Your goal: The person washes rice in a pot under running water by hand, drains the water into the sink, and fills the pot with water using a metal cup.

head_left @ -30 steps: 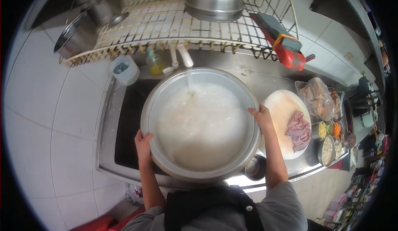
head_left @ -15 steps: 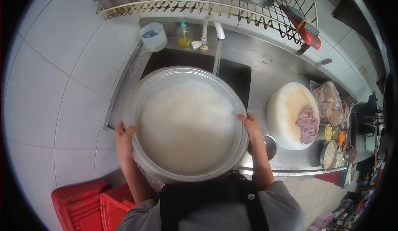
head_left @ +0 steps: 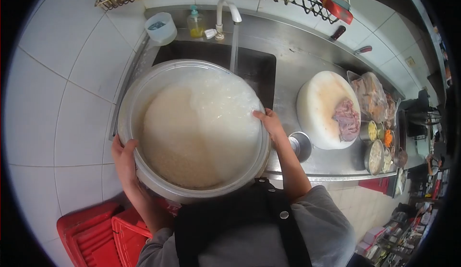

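Note:
A wide metal pot (head_left: 128, 116) is held in front of me, over the near part of the sink (head_left: 263, 70). It is tilted. Pale rice grains (head_left: 168, 128) show on its left side, while cloudy water (head_left: 225, 99) lies towards the far right side. My left hand (head_left: 126, 160) grips the left rim, thumb on top. On the right rim, my right hand (head_left: 272, 124) is closed with its thumb over the edge. The fingers under the pot are partly hidden. Behind the pot, water runs from a white tap (head_left: 233, 11) into the sink.
Right of the sink stands a round white chopping block (head_left: 314, 108) with raw meat (head_left: 346, 119) on it. Beyond are bagged meat (head_left: 370, 96) and several small bowls. A metal bowl (head_left: 301, 147) sits near the counter edge. Red plastic stools (head_left: 89, 233) are low on the left.
The pot has tilted and shifted left in view. Its cloudy water has drawn to the far right, baring rice on the left. Both hands still grip the rim; the view has shifted too.

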A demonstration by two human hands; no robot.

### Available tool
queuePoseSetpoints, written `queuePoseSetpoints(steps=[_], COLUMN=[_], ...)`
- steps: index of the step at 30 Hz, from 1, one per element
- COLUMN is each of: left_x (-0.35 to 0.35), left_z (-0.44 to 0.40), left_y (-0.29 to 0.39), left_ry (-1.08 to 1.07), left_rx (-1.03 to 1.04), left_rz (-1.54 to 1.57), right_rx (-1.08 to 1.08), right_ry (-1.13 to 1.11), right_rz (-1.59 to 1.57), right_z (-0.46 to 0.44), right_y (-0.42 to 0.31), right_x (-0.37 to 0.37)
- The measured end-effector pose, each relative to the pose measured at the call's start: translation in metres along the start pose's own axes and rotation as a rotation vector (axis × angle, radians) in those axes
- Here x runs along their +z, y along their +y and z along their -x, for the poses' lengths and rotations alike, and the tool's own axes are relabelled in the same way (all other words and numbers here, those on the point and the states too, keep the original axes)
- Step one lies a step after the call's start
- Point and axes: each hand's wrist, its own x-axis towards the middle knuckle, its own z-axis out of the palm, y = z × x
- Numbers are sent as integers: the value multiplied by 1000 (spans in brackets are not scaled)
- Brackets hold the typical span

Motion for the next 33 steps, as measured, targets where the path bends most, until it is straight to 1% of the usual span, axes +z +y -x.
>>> queuePoseSetpoints(steps=[2,3,5,6,8,9,11,15,17,21,23,26,29,33], left_x=[-3,0,11,14,14,16,20,20,14,14,18,21,17,21], left_z=[-3,0,10,11,13,15,18,17,13,14,15,15,8,7], left_y=[-9,-3,18,18,21,23,27,27,20,25,27,31,19,24], left_ry=[96,95,14,20,46,62,114,150,24,23,33,28,25,15], left_rx=[25,21,5,2,-8,-6,24,25,79,38,69,65,81,88], left_rz=[-55,-56,-16,-14,-12,-11,-86,-111,-37,-99,-63,-45,-32,-31], right_rx=[-30,-26,-90,-89,-86,-91,-25,11,-17,-28,-20,5,-4,13], right_ry=[-14,-14,12,6,64,49,21,-22,-14,-79,-120,-100,-109,-89], right_rz=[3,4,93,98,344,348,161,149,102,90,-19,8,41,35], right_z=[-9,-13,-21,-29,-49,-47,-31,-15,-17,-11,-12,-12,-20,-11], right_y=[12,16,28,38,57,53,37,15,16,12,12,11,19,11], right_x=[-4,-6,-11,-17,-26,-24,-17,-9,-9,-6,-6,-6,-12,-8])
